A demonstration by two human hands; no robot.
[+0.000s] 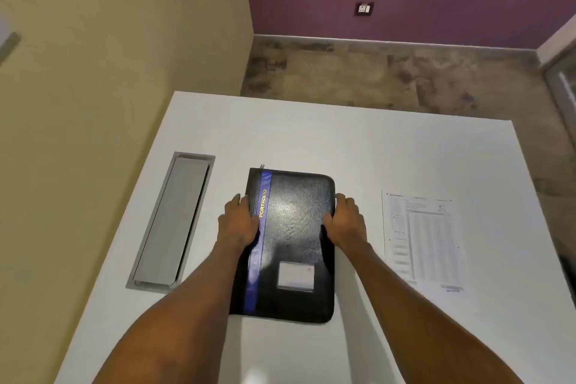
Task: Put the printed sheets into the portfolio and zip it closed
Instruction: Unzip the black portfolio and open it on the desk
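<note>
Both hands hold the portfolio: left hand at the striped spine edge, right hand at the opposite edge. Fingers curl over the sides, thumbs rest on the cover. It lies flat and closed, mid-table.

Printed sheets lie flat to the right, well apart, nothing in them yet done. So my read: step one, steadying the case before opening.

Zip pull sticks out at the far-left corner; can't tell if the zip is run shut. Next move probably needs one hand to pin the case while the other works the pull, then the cover swings open.

Cable hatch is recessed on the left, apart from the case. Nothing sits between case and sheets. Likely snag: paper flat on a smooth top is hard to pinch.
</note>
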